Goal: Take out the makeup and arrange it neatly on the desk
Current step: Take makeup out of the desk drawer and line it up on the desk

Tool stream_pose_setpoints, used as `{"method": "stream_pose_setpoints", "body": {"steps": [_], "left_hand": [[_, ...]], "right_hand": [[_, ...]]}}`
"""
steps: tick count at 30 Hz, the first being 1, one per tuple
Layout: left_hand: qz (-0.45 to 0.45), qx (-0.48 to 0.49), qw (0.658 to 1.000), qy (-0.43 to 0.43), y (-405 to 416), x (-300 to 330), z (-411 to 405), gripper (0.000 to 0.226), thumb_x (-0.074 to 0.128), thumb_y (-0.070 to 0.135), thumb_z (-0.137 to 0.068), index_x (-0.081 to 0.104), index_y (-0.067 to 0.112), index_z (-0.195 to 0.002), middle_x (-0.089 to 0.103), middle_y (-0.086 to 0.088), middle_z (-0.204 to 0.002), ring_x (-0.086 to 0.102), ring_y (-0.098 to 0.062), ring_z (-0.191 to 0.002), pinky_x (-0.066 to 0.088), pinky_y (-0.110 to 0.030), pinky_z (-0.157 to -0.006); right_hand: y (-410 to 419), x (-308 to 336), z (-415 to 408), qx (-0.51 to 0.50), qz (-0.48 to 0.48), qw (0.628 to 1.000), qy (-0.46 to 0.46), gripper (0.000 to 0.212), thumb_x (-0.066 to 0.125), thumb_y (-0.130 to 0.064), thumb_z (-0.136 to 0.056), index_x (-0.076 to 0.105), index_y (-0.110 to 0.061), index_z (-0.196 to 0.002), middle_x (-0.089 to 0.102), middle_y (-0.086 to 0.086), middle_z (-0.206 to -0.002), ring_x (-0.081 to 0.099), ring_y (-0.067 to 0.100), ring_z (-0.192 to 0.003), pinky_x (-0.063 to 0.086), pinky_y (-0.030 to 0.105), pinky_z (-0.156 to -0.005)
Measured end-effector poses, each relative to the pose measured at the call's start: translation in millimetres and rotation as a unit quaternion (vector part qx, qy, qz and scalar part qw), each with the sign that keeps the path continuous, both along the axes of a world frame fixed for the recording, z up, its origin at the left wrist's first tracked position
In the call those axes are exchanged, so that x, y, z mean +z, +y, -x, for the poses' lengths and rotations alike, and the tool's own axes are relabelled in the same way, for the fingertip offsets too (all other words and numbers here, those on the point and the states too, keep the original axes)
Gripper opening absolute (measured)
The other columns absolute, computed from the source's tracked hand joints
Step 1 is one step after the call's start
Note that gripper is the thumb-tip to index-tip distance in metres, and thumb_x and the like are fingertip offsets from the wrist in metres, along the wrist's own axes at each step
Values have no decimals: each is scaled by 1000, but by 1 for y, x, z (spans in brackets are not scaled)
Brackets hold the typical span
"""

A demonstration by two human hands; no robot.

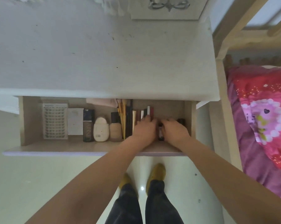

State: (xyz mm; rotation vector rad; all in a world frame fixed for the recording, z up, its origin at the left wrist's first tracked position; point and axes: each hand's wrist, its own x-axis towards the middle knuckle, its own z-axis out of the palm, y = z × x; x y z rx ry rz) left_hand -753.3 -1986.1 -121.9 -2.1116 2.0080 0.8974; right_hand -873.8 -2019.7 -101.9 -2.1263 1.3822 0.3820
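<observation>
An open drawer (94,148) under the white desk (104,62) holds a row of makeup. From the left lie a false-lash card (55,121), a white box (75,121), a dark tube (88,125), a white bottle (101,129), a beige foundation bottle (115,128), gold and dark pencils (126,118), and lipsticks (148,111). My left hand (144,130) lies over the lipsticks, fingers curled down on them. My right hand (174,129) curls over small dark items, one dark tube (160,135) showing between the hands. What each hand holds is hidden.
A mirror base (167,7) stands at the desk's back edge. A wooden bed frame (222,94) with a pink and red quilt (264,110) is close on the right. My feet stand on pale tiled floor (39,183) below the drawer front.
</observation>
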Motion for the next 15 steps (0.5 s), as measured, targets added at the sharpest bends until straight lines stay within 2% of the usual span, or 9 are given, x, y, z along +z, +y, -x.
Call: {"method": "stream_pose_setpoints", "body": {"steps": [2,5,8,11,15], "left_hand": [[12,-15,999,-38,4,0,3,39,45,23,-95,45,13,-132,40,-17,-133,43,-35,-120,44,-43,-90],[40,7,999,-26,8,4,2,35,42,21,-96,47,12,-130,41,-16,-131,41,-33,-121,45,-40,-85],[46,60,995,66,8,7,0,33,47,17,-94,49,12,-126,52,-13,-125,50,-31,-112,46,-37,-81],[-11,117,979,166,9,16,-1,30,50,16,-94,49,14,-123,63,-10,-109,59,-25,-95,49,-33,-76],[-16,137,962,235,8,40,-8,31,54,18,-93,50,19,-123,63,-1,-110,59,-15,-97,51,-32,-86]], "right_hand": [[1,-7,3,21,0,1000,22,29,39,-19,-98,51,-13,-123,50,11,-126,59,30,-101,48,38,-78],[2,-12,10,37,26,999,11,28,42,-17,-96,52,-16,-123,48,10,-125,60,28,-95,52,37,-74],[0,-9,13,44,33,998,-26,21,45,-18,-95,51,-15,-115,54,8,-116,60,27,-89,50,36,-67],[-4,1,16,38,-18,997,-58,18,47,-21,-95,47,-14,-111,65,8,-98,63,26,-84,53,41,-70],[-19,32,22,17,-38,992,-117,14,52,-26,-94,47,-17,-104,63,3,-95,59,21,-83,51,38,-71]]}}
